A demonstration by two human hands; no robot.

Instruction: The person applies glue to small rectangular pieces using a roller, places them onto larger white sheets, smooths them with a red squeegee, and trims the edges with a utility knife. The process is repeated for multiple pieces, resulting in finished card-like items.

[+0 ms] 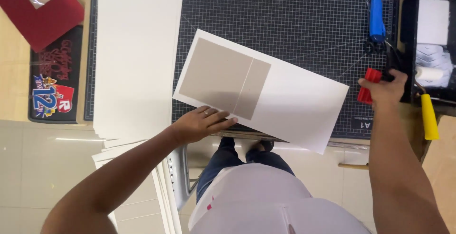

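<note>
A white sheet (pixel 294 103) lies tilted on the black gridded cutting mat (pixel 294 20), with two grey card pieces (pixel 223 77) stuck side by side on its left part. My left hand (pixel 202 122) rests flat on the sheet's near left edge, fingers together, just below the grey card. My right hand (pixel 387 89) is at the mat's right edge, closed around a red-handled tool (pixel 369 86) whose working end is hidden by the hand.
A stack of large white boards (pixel 135 53) lies left of the mat. A blue tool (pixel 376 15) lies at the mat's top right. A black tray (pixel 430 39) with a yellow-handled roller (pixel 429 115) stands at the right. Red card (pixel 40 13) sits top left.
</note>
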